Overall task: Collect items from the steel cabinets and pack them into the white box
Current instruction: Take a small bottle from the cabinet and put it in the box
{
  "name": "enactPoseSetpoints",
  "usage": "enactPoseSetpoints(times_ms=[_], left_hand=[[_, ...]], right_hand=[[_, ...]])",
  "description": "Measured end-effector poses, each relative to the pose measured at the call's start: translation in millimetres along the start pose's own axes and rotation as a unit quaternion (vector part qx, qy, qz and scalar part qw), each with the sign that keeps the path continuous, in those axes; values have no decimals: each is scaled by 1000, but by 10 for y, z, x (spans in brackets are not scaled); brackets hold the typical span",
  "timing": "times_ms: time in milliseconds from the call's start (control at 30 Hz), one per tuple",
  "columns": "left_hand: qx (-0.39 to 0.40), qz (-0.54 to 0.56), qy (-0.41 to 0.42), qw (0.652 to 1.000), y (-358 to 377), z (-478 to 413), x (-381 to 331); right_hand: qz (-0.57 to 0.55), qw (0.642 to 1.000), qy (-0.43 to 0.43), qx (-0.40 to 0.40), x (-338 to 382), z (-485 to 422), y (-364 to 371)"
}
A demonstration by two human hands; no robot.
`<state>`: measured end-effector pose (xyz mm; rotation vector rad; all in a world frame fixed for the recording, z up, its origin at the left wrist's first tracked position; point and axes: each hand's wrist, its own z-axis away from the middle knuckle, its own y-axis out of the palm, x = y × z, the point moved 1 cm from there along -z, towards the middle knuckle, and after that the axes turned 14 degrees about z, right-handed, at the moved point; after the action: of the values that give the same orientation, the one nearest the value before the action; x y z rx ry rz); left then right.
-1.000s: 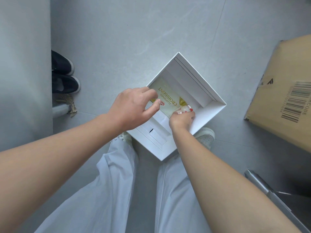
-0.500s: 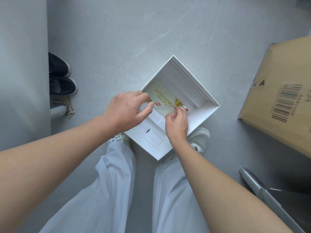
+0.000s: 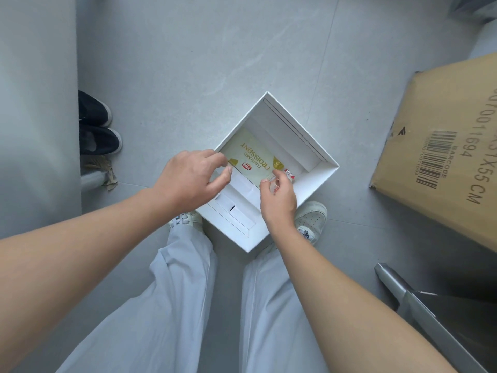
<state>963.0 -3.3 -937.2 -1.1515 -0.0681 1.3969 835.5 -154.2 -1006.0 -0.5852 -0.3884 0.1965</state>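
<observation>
Over the open square white cardboard box on the smooth grey floor, the left hand hovers, fingers loosely curled, gripping nothing. The right hand pinches a small crinkly red-and-white sachet beside the flat glossy yellow croissant packet lying inside.

Matt white card box; glossy croissant packet; brown corrugated carton; smooth grey floor tiles.
</observation>
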Motion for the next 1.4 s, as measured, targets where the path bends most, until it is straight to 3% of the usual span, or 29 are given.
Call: enactPoseSetpoints(times_ms=[233,467,800,1000,1233,1400], left_hand=[[-9,-34,-14,999,-456,283,-377],[-31,-59,14,998,-1573,539,-1417],[-211,-69,140,965,-3702,1626,-3676],[-324,-55,148,933,-4644,2463,-4608],[-344,-36,204,916,-5125,3077,-5156],[-306,-34,287,907,-5272,3208,-5357]], right_hand=[[-8,996,-89,-17,214,584,-790],[-29,982,-183,-36,919,1484,-1971],[-57,928,-333,-156,2232,3241,-4327],[-81,903,-383,-180,2651,4422,-5476],[-110,882,-400,-223,2597,5474,-5859],[-113,880,-363,-284,2494,5823,-5899]])
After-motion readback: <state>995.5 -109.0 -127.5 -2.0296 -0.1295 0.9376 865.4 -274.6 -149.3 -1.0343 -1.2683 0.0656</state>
